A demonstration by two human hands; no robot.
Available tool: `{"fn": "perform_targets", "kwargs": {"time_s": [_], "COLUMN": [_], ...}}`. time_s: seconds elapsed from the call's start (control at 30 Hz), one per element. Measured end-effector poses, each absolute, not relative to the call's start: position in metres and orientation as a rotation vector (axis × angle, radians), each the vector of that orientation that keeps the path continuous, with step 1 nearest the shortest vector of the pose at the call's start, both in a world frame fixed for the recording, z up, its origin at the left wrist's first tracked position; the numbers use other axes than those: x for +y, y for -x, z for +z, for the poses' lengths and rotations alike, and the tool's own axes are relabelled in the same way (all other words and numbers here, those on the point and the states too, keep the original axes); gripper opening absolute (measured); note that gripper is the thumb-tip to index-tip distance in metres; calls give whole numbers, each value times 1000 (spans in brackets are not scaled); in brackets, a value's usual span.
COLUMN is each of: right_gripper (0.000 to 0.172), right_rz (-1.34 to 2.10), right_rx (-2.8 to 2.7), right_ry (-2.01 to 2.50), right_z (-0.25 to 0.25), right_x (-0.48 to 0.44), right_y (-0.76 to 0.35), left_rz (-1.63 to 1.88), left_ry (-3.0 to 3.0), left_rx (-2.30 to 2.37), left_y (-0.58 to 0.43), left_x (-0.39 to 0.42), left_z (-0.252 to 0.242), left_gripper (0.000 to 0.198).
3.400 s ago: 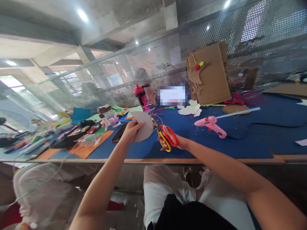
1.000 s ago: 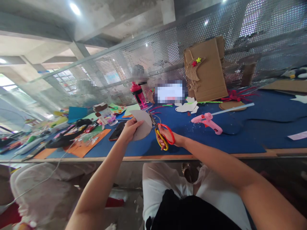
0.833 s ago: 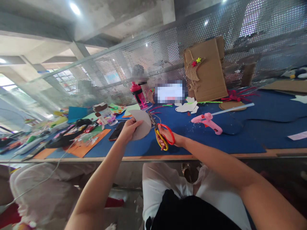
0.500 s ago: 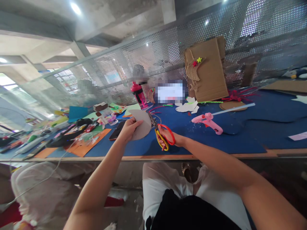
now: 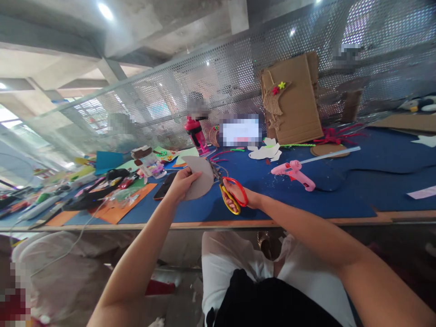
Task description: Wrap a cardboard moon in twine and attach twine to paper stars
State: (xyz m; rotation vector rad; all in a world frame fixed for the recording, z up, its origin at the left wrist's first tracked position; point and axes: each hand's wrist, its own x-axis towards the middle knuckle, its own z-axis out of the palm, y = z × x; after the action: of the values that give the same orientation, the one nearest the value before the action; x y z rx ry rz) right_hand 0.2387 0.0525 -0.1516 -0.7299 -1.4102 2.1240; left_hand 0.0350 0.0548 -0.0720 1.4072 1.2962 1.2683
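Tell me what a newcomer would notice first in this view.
The eye lands first at the centre, where the left hand holds a curved piece of card and the right hand grips red-and-yellow scissors, their blades at the card's edge. To the right on the blue table top lies a bright pink glue gun, and behind it stands a large cardboard panel with a red flower and yellow star.
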Motion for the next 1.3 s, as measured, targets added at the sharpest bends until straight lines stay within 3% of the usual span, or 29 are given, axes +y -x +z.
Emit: {"fn": "perform_targets", "kwargs": {"time_s": [1.3], "right_gripper": [57], "right_rz": [2001], "right_rx": [-1466], "right_ry": [723], "right_z": [-144], "right_x": [41], "right_y": [-242], "left_rz": [1247], "left_ry": [-1387], "left_rx": [1284], "left_y": [-38], "left_x": [53], "left_z": [-69], "left_gripper": [48]}}
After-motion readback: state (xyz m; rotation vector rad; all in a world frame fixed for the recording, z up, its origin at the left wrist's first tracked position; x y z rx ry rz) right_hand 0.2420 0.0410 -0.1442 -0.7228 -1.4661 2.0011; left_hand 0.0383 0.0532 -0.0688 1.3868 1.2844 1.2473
